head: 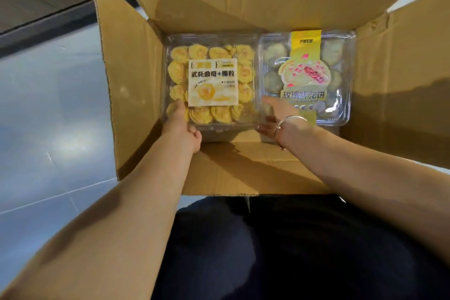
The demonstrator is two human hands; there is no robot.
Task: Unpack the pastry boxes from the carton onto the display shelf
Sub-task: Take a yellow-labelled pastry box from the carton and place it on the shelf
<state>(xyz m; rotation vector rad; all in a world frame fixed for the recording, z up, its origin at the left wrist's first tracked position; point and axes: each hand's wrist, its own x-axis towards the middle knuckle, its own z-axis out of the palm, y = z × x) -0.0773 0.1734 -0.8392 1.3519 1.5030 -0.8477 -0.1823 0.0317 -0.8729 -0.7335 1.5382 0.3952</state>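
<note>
**Desk:** Where were the pastry boxes at that moment?

**Photographer:** Both lay flat inside the carton (131,80), side by side toward its far wall. The cookie box (211,56) sat by the carton's left wall and the rose pastry box (316,68) by its right wall, their sides touching. The carton stood open on the floor (48,105). No display shelf was in view.

**Desk:** And the hands?

**Photographer:** The left grip (182,126) pinched the cookie box's near-left corner, thumb on the lid and fingers curled beneath. The right grip (277,119), with a bracelet (292,119) at the wrist, was near the carton's middle, at the seam where the two boxes met. It was blurred, and I could not tell whether it had closed on either box.

**Desk:** What could have gone wrong from there?

**Photographer:** My reading is that a lift from one corner alone would probably tilt the thin clear box, slide the cookies together and perhaps spring the lid. If the right thumb caught the neighbour's rim, the rose pastry box might be dragged up too. The cookie box could also snag on the carton's left wall.
</note>
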